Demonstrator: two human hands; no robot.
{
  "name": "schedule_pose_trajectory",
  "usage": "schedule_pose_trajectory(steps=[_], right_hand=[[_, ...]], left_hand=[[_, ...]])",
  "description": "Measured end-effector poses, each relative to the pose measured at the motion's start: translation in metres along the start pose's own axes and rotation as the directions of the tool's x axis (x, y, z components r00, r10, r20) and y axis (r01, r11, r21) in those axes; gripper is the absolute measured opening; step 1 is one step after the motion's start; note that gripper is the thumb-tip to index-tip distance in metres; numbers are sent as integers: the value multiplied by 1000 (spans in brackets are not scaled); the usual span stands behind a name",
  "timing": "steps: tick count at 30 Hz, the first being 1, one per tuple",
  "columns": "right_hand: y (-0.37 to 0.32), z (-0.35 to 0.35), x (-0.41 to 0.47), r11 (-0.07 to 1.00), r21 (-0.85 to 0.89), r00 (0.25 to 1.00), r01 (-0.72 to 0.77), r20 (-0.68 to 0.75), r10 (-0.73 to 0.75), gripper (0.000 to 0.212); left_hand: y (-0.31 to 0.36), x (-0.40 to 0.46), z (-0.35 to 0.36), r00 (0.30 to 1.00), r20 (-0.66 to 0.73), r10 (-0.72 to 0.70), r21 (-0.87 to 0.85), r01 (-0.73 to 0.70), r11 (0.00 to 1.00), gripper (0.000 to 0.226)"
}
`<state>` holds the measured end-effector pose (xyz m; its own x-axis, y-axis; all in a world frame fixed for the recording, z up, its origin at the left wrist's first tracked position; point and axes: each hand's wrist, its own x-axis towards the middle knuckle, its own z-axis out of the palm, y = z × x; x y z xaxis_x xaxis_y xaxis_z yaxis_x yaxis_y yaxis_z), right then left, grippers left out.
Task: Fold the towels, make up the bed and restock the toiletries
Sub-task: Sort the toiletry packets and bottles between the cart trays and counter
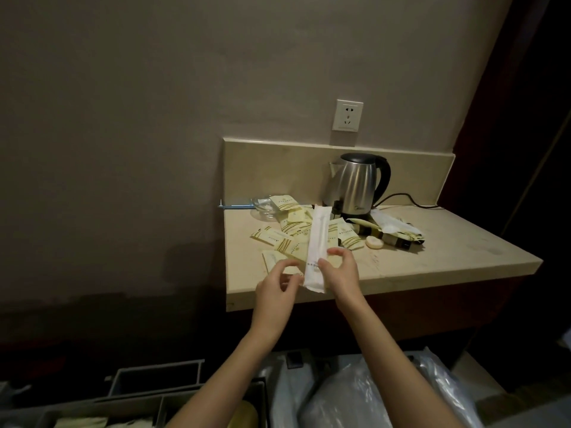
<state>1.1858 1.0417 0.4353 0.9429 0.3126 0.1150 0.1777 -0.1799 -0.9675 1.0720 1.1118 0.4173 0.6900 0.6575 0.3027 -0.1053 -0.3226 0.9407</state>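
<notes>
Hands meet over the near edge of a beige stone counter (432, 257), where the right hand (341, 273) pinches a long white sealed packet (317, 245) between thumb and fingers, holding it nearly upright. The left hand (276, 287) hovers just beside the packet's lower end, fingers loosely curled and holding nothing. Behind the packet, cream toiletry sachets (287, 236) lie scattered on the counter, near a glass dish (265, 206), a round soap (374, 242) and a steel kettle (355, 186).

Hotel room: kettle (355, 183), toiletry sachets (296, 233) on counter (448, 254).
</notes>
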Motion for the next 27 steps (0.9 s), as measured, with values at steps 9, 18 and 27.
schedule_pose_trajectory(steps=[9, 18, 27], right_hand=[[1, -31, -40, 985, 51, 966, 168, 192, -174, 35], [1, -23, -46, 969, -84, 867, 232, 468, -167, 25], [-6, 38, -5, 851, -434, 928, 296, 341, -149, 39]], left_hand=[[43, 19, 23, 912, 160, -379, -388, 411, 825, 98], [26, 15, 13, 892, 83, -444, -466, 429, 774, 38], [0, 24, -56, 909, -18, -416, -415, 372, 830, 43]])
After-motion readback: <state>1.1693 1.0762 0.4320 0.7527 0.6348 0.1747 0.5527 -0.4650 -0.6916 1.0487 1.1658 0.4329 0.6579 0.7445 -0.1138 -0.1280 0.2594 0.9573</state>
